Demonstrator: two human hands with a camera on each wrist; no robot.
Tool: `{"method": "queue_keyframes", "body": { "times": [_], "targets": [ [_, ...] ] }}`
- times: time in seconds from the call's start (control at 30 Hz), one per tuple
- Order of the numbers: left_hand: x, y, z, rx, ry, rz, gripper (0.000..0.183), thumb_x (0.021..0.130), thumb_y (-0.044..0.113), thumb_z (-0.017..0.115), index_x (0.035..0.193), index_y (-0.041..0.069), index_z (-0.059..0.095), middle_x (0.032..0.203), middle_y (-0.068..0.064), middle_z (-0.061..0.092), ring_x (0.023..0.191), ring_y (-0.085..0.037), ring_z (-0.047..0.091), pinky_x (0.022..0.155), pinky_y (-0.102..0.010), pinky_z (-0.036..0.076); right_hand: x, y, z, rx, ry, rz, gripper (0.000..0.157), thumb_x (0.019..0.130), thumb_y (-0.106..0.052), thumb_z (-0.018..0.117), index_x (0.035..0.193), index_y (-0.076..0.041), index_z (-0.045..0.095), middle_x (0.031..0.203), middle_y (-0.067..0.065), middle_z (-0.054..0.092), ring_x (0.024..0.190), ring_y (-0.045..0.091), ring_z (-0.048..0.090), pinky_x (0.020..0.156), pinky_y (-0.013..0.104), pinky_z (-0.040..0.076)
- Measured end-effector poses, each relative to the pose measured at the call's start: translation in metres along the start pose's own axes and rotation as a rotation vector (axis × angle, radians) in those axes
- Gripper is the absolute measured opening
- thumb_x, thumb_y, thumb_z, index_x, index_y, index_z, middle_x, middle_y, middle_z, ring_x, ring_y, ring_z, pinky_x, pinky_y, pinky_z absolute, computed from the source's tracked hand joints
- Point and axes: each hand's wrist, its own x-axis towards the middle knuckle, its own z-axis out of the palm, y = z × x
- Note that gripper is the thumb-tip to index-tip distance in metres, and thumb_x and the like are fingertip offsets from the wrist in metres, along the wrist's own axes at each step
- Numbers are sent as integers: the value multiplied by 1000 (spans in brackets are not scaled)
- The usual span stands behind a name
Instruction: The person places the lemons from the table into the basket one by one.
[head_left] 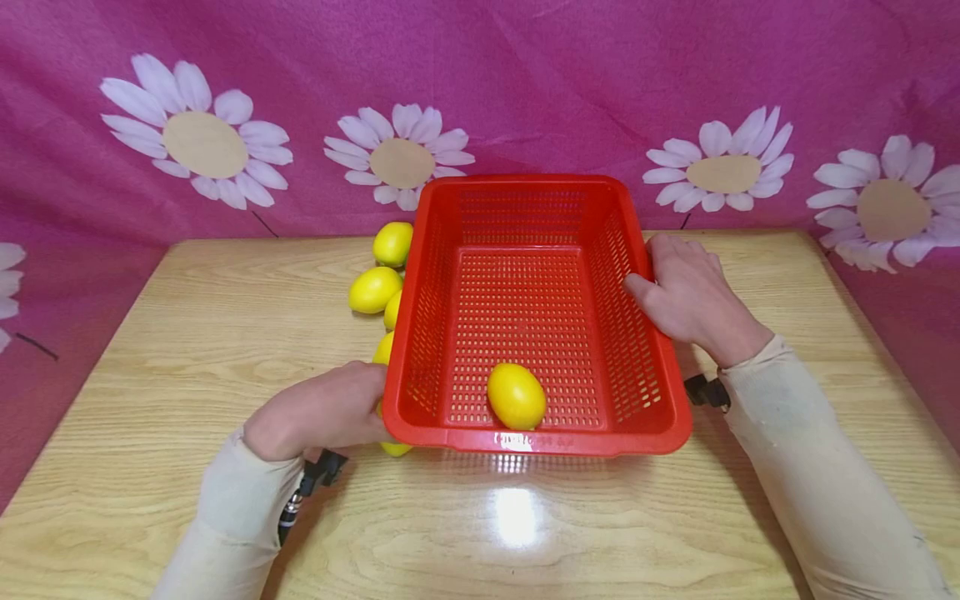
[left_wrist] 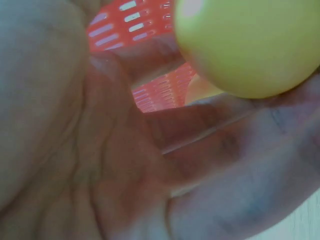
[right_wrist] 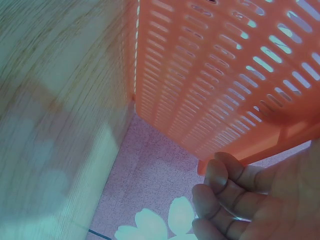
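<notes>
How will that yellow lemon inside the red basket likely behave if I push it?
The lemon would probably roll, given its rounded sides, though its oval shape may veer. Its glossy surface could be slippery. The near side of the red basket, so close, would likely stop it.

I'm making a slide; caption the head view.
Right hand gripping a red basket with one yellow fruit inside, left hand near other yellow fruits outside.

- Red perforated plastic basket point(head_left: 517, 308) sits mouth up, one yellow lemon point(head_left: 517, 396) inside near its front wall.
- More yellow lemons point(head_left: 375, 290) cluster along its left side.
</notes>
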Motion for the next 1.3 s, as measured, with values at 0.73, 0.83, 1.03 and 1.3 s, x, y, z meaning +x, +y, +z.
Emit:
{"method": "queue_keyframes", "body": {
  "times": [0.73,0.83,1.03,1.3],
  "targets": [
    [-6,-7,-12,114,-65,-171,43,81,24,86,122,30,73,119,-2,64,104,-21,57,92,-38,50,1,0,0,14,-19,14,38,99,-30,48,121,1,56,104,19,59,96,35,52,78,44,38],
    [-6,-8,-13,83,-70,-192,44,82,22,84,124,30,72,121,-5,62,104,-23,57,81,-33,52,1,0,0,15,-23,17,39,100,-30,48,122,1,56,104,19,59,97,35,52,78,44,38],
    [-7,-9,-15,108,-61,-205,49,84,21,85,129,30,70,125,-6,62,107,-24,57,86,-36,53,2,0,0,17,-21,13,38,99,-29,48,121,1,56,102,19,61,95,35,53,75,43,42],
    [-10,-11,-16,113,-45,-193,51,83,16,81,131,30,69,123,-8,61,103,-25,57,67,-31,55,0,-1,-1,19,-31,17,38,100,-30,47,121,0,56,105,19,59,98,35,51,78,43,37]
  ]
}}
